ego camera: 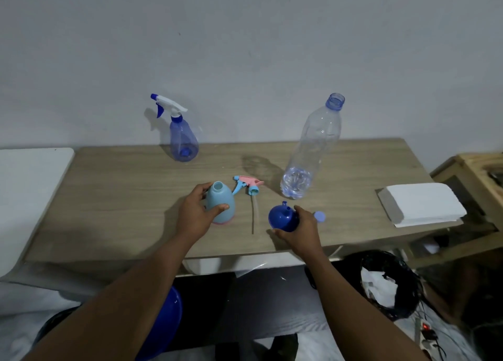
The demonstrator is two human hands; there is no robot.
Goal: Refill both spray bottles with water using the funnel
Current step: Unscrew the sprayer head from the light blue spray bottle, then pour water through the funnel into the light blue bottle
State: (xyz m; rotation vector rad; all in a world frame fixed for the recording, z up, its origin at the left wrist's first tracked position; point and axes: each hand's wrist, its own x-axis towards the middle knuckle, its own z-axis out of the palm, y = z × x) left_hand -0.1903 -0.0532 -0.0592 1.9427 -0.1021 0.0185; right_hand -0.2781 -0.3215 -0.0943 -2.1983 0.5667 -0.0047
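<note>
My left hand (194, 213) wraps the open light-blue spray bottle (220, 205); my right hand (300, 228) cups the blue funnel (283, 217), spout up, just right of it. Next, probably: flip funnel, seat it in the neck. Count: two spray bottles, second one (183, 140) capped behind; one water bottle (313, 148), nearly empty; one loose trigger head (249, 185).

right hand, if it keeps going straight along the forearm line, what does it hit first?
The right hand already grips the blue funnel and points away and slightly left. Past the funnel, the first thing is probably the base of the uncapped water bottle; depth is unclear, so it might slip by on the left.
</note>
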